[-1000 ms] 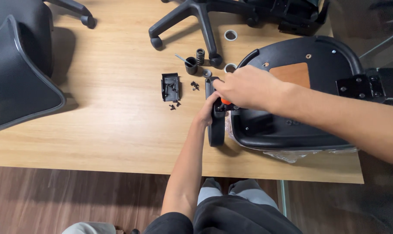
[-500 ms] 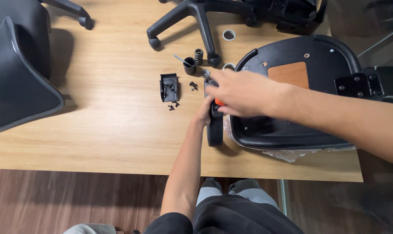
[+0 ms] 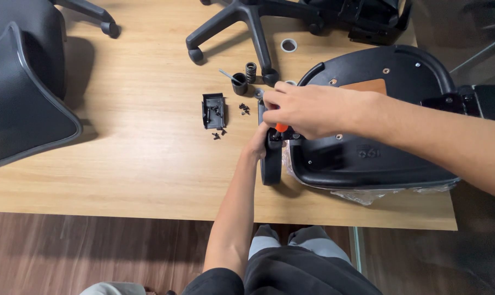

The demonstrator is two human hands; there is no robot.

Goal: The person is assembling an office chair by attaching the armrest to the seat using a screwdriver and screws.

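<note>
My right hand (image 3: 313, 109) has its grip clamped around an orange-handled screwdriver (image 3: 281, 128), held just above the black armrest (image 3: 271, 158), which my left hand (image 3: 261, 139) steadies with its grip closed on the upper end, against the left edge of the upturned chair seat (image 3: 367, 158). Out from there on the wooden bench (image 3: 138, 158) lie loose black screws (image 3: 244, 108) and a small black tray (image 3: 213, 110); further off are a spring (image 3: 251, 71), the wheeled chair base (image 3: 247, 22) and the backrest (image 3: 24, 104) at far left.
</note>
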